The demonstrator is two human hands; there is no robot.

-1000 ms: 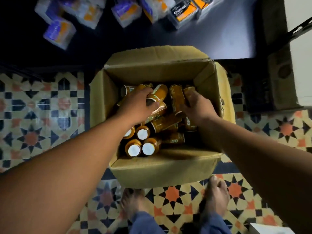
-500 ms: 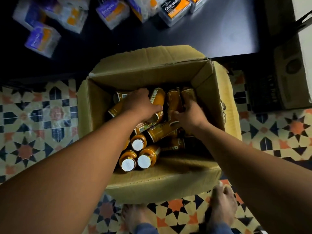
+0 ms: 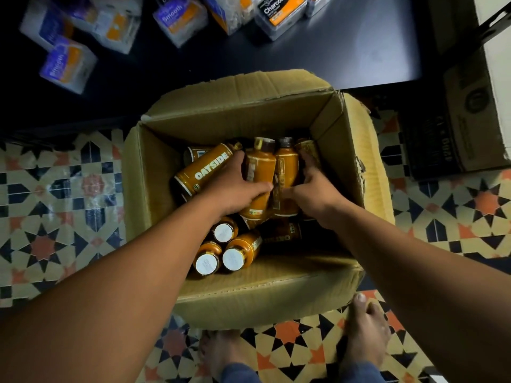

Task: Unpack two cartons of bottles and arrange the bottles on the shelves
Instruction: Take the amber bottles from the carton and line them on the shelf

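And up they come: where a second ago both hands were only settling on loose bottles low in the carton (image 3: 249, 288), the left hand (image 3: 235, 186) and right hand (image 3: 309, 194) have now pressed a cluster together and raised it, so the caps point toward the far wall of the box. The left fingers (image 3: 260, 187) are wrapped around a bottle (image 3: 260, 172) in the middle and also brace the slanted one reading OATSIDE (image 3: 206, 170); the right fingers (image 3: 287, 193) are closed around the neighbouring bottle (image 3: 286, 172), with another just beside it against the side wall. That reads as the first batch leaving the box, which sits on the tiled floor (image 3: 55, 205) just in front of the dark shelf (image 3: 345, 51), so the arranging itself is not yet begun. More bottles (image 3: 233, 258) lie on their sides below, white round bases toward us. Materials: smooth, glossy amber cylinders with dark brown caps, likely slippery when gripped several at once; soft corrugated cardboard, flaps torn and bowed; hard patterned tiles in orange, cream and black. Wrapped packs (image 3: 177, 20), crinkly and shiny, already occupy the shelf's left part.
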